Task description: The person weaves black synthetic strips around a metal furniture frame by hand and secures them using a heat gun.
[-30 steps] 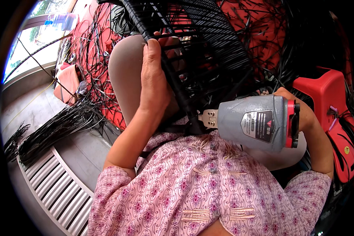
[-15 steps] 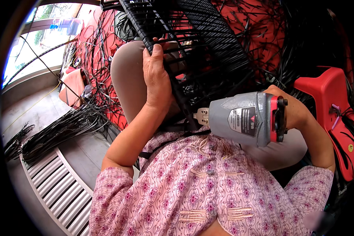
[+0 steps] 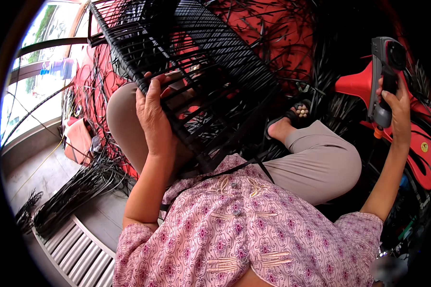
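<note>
A black wicker frame (image 3: 220,43), with strips woven and strung across its rails, leans over my lap between my knees. My left hand (image 3: 154,115) wraps round its near left rail, thumb on top and fingers curled behind. Out to the right, away from the frame, my right hand (image 3: 398,107) grips a grey and red air-powered nail gun (image 3: 377,67) by its black handle. The gun stands roughly upright, with an orange fitting below its handle. Loose black strips hang from the frame's lower end across my clothes.
A red plastic seat (image 3: 424,167) stands at the right beneath the gun. Cut black strips litter a red sheet (image 3: 263,24). On the left lie a strip bundle (image 3: 76,196), a pale slatted rack (image 3: 74,248) and a pinkish bag (image 3: 79,143). My sandalled foot (image 3: 285,129) is near the frame.
The nail gun has gone from the frame's lower end out to the far right and turned upright. My left hand and the frame appear further left in view, still held.
</note>
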Demonstrator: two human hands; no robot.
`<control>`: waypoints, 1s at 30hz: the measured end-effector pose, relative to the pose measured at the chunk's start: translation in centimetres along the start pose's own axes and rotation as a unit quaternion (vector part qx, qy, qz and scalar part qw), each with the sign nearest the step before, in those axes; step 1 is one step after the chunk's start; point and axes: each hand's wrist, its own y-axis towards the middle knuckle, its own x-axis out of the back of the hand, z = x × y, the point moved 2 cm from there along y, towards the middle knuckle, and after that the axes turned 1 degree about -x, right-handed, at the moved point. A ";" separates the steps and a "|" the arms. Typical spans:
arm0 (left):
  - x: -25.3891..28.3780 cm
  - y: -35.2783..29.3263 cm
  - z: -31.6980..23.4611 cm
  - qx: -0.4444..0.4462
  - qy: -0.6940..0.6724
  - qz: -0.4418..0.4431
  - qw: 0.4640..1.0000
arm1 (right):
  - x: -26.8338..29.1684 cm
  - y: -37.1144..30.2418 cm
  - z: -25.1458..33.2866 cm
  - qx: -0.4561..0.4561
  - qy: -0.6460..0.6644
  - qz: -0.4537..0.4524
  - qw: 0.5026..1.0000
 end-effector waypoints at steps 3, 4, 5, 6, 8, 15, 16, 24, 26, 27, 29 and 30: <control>-0.5 0.0 0.1 0.002 -0.003 -0.008 1.000 | 6.1 3.4 -5.3 -0.067 -0.129 -0.060 0.988; -0.2 0.6 0.5 0.004 0.006 -0.010 1.000 | 8.4 4.5 -8.4 -0.064 -0.193 -0.085 0.975; 0.0 1.0 0.6 -0.010 0.013 -0.019 1.000 | 9.9 5.6 -10.1 -0.121 -0.264 -0.099 0.952; -0.1 1.1 0.6 -0.010 0.010 -0.009 1.000 | 11.1 6.5 -12.0 -0.180 -0.332 -0.107 0.920; -0.3 1.0 0.6 0.000 0.026 0.000 1.000 | 15.3 8.0 -19.8 -0.195 -0.421 -0.144 0.874; -0.9 0.7 0.4 -0.024 0.105 -0.026 0.994 | 8.8 8.4 -15.2 -0.121 -0.625 -0.270 0.722; -1.3 0.3 0.1 -0.018 0.106 -0.039 0.993 | 5.8 9.2 -13.1 -0.029 -0.595 -0.246 0.764; -1.3 1.4 0.2 -0.018 0.118 -0.021 0.993 | -22.1 12.0 -26.3 -0.279 -0.079 0.311 0.905; -1.9 0.7 0.1 -0.014 0.126 -0.046 0.991 | -25.8 11.4 -27.0 -0.328 -0.074 0.320 0.886; -2.1 0.7 0.0 -0.021 0.131 -0.047 0.990 | -27.2 10.7 -27.5 -0.332 -0.046 0.315 0.888; -2.3 0.7 -0.1 -0.031 0.143 -0.042 0.988 | -28.3 10.1 -28.5 -0.351 -0.003 0.283 0.893; -2.2 0.8 0.0 -0.033 0.144 -0.044 0.988 | -28.3 10.2 -29.1 -0.361 0.011 0.277 0.890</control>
